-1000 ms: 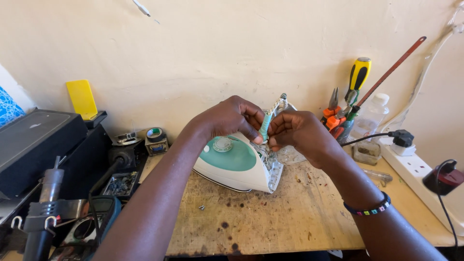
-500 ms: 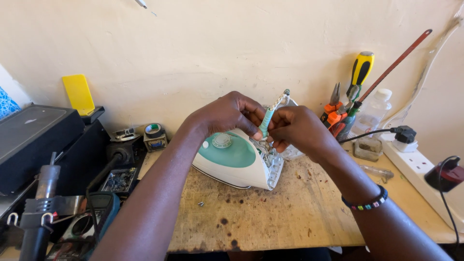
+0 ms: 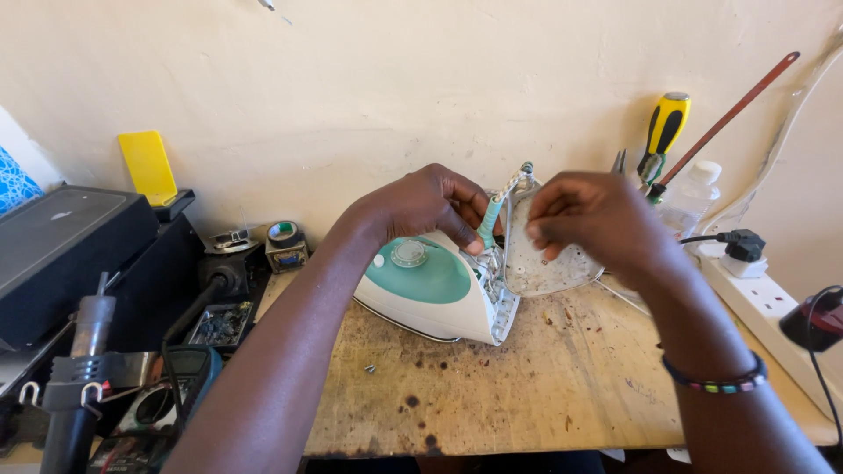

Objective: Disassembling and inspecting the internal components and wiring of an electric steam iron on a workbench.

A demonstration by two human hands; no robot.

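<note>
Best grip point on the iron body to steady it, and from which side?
Grip the white-and-green iron across its rounded upper shell by the dial, coming from the left, probably. Its open rear end faces right, with exposed parts where the left hand and right hand are.

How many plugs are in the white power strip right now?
2: a black plug at the far end of the power strip, and a dark red one nearer the camera. More may sit beyond the frame.
</note>
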